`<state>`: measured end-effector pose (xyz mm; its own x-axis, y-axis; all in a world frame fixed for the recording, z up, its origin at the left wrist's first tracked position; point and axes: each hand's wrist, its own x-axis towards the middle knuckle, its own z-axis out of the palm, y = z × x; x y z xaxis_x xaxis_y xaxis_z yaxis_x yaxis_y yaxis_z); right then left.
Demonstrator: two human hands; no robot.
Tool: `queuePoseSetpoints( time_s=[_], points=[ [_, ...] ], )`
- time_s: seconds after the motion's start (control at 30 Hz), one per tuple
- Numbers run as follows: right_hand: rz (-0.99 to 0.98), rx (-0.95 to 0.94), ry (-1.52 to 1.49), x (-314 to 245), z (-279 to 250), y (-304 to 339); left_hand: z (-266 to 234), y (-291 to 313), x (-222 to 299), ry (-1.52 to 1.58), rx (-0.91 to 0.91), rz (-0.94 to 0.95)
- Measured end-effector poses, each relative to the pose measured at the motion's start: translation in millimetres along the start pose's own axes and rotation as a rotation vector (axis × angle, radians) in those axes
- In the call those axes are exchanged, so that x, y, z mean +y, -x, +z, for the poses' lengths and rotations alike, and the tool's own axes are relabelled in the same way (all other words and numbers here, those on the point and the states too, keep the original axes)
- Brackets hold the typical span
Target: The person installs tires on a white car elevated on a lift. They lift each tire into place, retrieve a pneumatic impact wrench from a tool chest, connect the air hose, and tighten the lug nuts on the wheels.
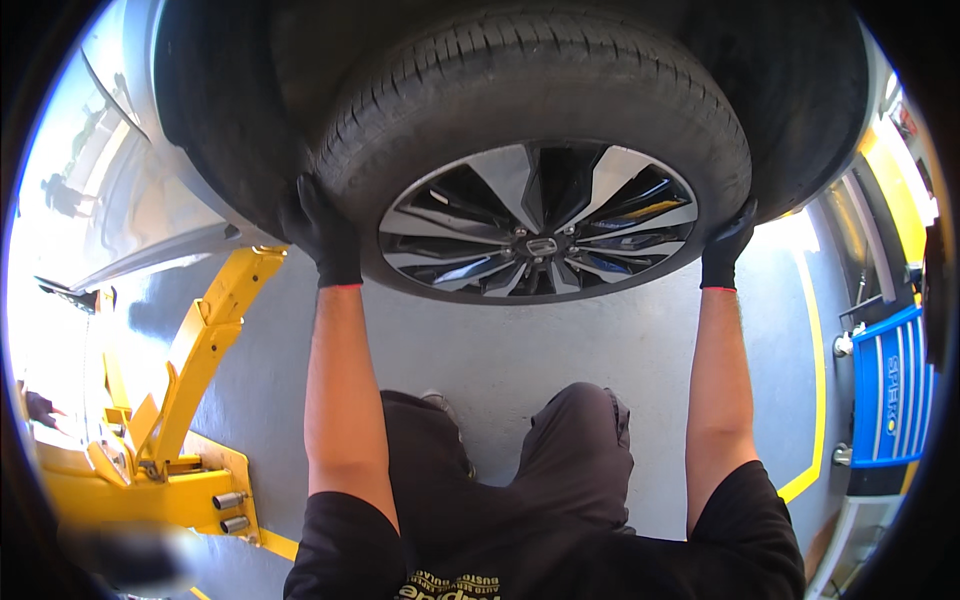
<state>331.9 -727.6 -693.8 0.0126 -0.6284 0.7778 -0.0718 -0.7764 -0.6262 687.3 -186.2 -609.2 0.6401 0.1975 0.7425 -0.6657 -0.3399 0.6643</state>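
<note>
A car wheel fills the upper middle, its black tyre [540, 95] set in the dark wheel arch [215, 110]. The alloy rim [510, 180] has silver and black spokes, with several lug nuts around the centre cap [541, 246]. My left hand [322, 232], in a black glove, presses against the tyre's left side with the thumb upward. On the opposite side my right hand [729, 245], gloved alike, clasps the tyre's lower right edge. Both arms reach out straight, so the wheel lies between my palms. The fingers behind the tyre are partly hidden.
A yellow lift arm [215, 320] rises at the left toward the underside of the silver car body [150, 225]. To the right stands a blue ribbed cabinet [890, 390], beyond a yellow floor line [818, 370]. Grey floor [480, 340] shows under the wheel, around my knees.
</note>
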Motion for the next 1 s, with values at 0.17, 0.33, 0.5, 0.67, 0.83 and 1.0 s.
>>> queuePoseSetpoints(
  time_s=[0.17,0.33,0.5,0.67,0.83,1.0],
  points=[
    [0.169,0.042,-0.220,-35,9,1,-7,-4,18,0.080,0.023,-0.121],
    [-0.341,0.068,0.327,-22,7,6,-4,-4,25,0.112,0.045,-0.139],
    [-0.302,0.027,0.274,0,2,-3,1,-13,26,0.125,0.060,-0.072],
    [0.187,-0.056,-0.225,-36,11,8,-7,-19,33,0.037,0.056,-0.025],
    [0.306,-0.004,-0.393,-59,5,5,-5,-10,34,-0.035,0.043,0.040],
    [-0.154,-0.052,0.198,-1,-2,12,3,-18,31,-0.078,0.144,0.228]
  ],
)
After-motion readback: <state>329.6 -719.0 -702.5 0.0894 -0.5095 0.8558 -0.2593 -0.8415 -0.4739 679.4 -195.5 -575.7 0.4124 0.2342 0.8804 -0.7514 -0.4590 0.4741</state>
